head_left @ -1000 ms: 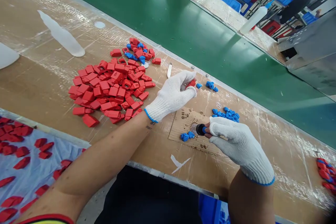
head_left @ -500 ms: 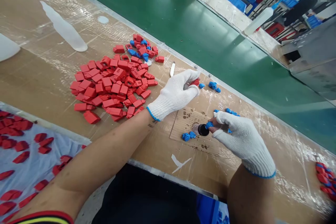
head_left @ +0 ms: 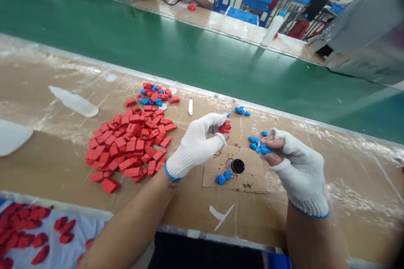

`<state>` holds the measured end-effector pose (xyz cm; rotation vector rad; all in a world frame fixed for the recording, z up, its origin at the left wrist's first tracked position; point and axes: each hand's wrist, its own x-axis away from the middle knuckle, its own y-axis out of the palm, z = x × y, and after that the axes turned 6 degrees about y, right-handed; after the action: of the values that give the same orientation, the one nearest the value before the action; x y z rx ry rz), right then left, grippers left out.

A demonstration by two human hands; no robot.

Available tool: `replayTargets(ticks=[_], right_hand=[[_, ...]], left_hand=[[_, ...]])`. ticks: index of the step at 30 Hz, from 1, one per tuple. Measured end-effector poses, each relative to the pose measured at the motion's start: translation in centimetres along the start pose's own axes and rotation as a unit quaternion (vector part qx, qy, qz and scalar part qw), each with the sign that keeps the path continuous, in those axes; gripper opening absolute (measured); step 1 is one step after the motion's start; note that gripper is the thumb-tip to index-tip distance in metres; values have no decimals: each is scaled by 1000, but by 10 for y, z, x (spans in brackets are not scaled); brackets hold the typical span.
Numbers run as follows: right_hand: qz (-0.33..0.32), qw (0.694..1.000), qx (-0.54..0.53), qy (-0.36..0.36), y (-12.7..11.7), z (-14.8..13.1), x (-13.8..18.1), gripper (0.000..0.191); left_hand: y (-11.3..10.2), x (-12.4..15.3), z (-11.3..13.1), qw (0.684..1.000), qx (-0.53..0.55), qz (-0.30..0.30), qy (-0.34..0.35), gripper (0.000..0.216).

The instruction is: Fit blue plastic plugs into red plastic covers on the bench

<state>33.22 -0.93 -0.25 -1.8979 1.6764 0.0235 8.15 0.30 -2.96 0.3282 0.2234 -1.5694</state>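
Two gloved hands are seen at the cardboard pad [head_left: 252, 174]. One red shell [head_left: 225, 127] is pinched at the fingertips of the left hand [head_left: 197, 145], just beyond the pad's far edge. One blue insert [head_left: 263, 149] is clamped between the thumb and bare fingertips of the right hand [head_left: 298, 172] at the pad's far-right corner, with the other fingers curled in. The two parts are held apart.

A black round cap [head_left: 237, 166] is set near the pad's middle; its contents cannot be told. Two loose blue inserts [head_left: 223, 178] are laid just left of it, on the pad. Spare blue inserts [head_left: 254, 141] are scattered just beyond the pad's far edge. The red shell pile [head_left: 129, 143] is heaped well left of the pad, and a white blade [head_left: 190, 106] is laid beyond the pad, toward the green belt [head_left: 189, 50].

Judged from the grips, the parts look ready for mating. Each is best pinched by its outer edges, so that mating faces are left exposed. Insert orientation should be checked before contact. The join is best made over the pad, so a dropped part is not lost in the pile.
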Motion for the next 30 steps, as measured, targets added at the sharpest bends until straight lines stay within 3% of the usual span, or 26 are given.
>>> replayTargets(ticks=[5,8,12,15,22,30], right_hand=[[68,994,-85,11,16,-2,2,20],[88,988,-121,30,19,-3,3,18],[82,985,-140,52,20,-5,3,15],[79,985,-149,27,20,-8,2,15],[54,983,-175,-11,20,-20,4,21],[36,989,-127,-62,22,-25,5,21]], left_hand=[[10,10,15,998,40,-31,-21,19],[15,13,16,995,95,-8,-17,25],[13,16,14,995,95,2,2,34],[10,18,15,996,91,-9,19,28],[17,21,18,991,129,-36,3,41],[24,22,19,991,129,-46,-3,27]])
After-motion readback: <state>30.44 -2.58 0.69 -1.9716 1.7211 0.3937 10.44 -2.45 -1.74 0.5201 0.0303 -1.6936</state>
